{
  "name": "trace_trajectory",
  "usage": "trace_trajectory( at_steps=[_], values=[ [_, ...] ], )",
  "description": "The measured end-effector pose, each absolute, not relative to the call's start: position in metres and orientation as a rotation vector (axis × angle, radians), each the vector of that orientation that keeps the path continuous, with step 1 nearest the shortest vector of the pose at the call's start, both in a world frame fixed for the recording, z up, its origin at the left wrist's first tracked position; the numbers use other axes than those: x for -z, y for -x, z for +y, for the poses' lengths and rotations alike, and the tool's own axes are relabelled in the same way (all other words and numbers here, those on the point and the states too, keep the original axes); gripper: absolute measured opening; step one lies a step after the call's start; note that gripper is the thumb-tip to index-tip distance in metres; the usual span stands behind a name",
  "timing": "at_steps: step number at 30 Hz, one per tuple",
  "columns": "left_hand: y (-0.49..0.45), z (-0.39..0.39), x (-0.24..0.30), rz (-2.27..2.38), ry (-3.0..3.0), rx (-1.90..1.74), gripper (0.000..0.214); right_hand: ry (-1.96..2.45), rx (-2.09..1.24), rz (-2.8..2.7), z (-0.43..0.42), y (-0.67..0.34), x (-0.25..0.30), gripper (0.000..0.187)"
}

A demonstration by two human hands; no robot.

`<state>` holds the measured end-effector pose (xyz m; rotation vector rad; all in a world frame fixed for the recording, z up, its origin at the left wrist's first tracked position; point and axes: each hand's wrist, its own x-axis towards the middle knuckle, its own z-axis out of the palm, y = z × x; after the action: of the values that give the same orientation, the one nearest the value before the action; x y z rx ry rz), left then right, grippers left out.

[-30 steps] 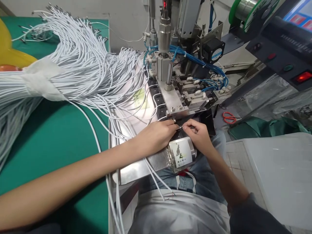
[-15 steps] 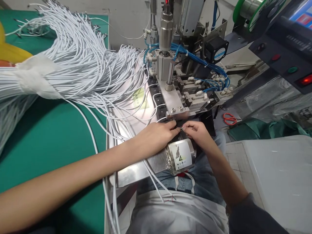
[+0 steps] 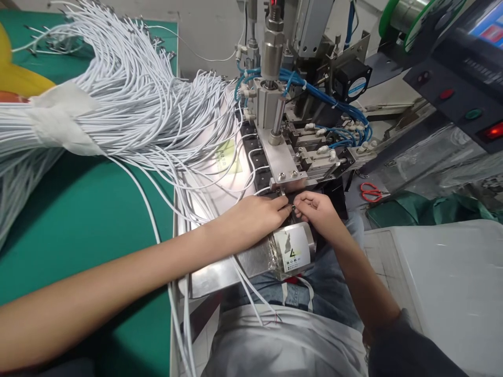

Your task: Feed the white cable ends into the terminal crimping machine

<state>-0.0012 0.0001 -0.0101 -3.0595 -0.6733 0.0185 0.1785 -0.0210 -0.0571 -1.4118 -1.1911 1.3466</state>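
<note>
My left hand (image 3: 264, 213) lies palm down at the front of the machine's black fixture row (image 3: 260, 170), its thumb and fingers pinched together. From the placement it grips the end of a white cable, mostly hidden under the hand. Facing it, my right hand (image 3: 319, 213) is closed in a pinch, fingertips almost touching the left ones. Between the two sits a tiny dark and shiny piece (image 3: 293, 208), too small to name. Just above my fingers is the metal plate of the press head (image 3: 281, 162). A metal cover with a warning label (image 3: 294, 248) lies below them.
A large tied bundle of white cables (image 3: 129, 112) spreads over the green mat (image 3: 98, 220) into the fixtures. Loose cable ends (image 3: 251, 296) hang toward my lap. To the right are red-handled scissors (image 3: 371, 192), a control box (image 3: 459, 89), a wire spool (image 3: 408, 18) and a white surface (image 3: 451, 293).
Both hands stay in nearly the same place. My right fingers have curled in slightly, and the fine wire ends seen between the fingertips now show less. The view has shifted a little.
</note>
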Motion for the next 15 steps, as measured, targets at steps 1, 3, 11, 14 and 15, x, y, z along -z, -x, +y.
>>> trace_trajectory(
  at_steps=[1, 3, 11, 14, 15],
  values=[
    [0.001, 0.0, 0.01, -0.676, 3.068, -0.005, 0.029, 1.421, -1.383, -1.169, -0.021, -0.178, 0.058, 0.019],
    [0.002, 0.0, 0.012, -0.686, 3.081, 0.02, 0.029, 1.433, -1.455, -1.123, -0.02, -0.177, 0.059, 0.022],
    [0.001, -0.007, 0.0, -0.794, 3.045, -0.027, 0.024, 1.3, -1.499, -1.148, -0.023, -0.172, 0.072, 0.035],
    [0.003, -0.014, -0.011, -0.937, 2.962, -0.129, 0.015, 1.264, -1.461, -1.185, -0.022, -0.172, 0.079, 0.036],
    [0.003, -0.015, -0.013, -0.973, 2.946, -0.152, 0.017, 1.26, -1.445, -1.2, -0.021, -0.172, 0.081, 0.035]
  ],
)
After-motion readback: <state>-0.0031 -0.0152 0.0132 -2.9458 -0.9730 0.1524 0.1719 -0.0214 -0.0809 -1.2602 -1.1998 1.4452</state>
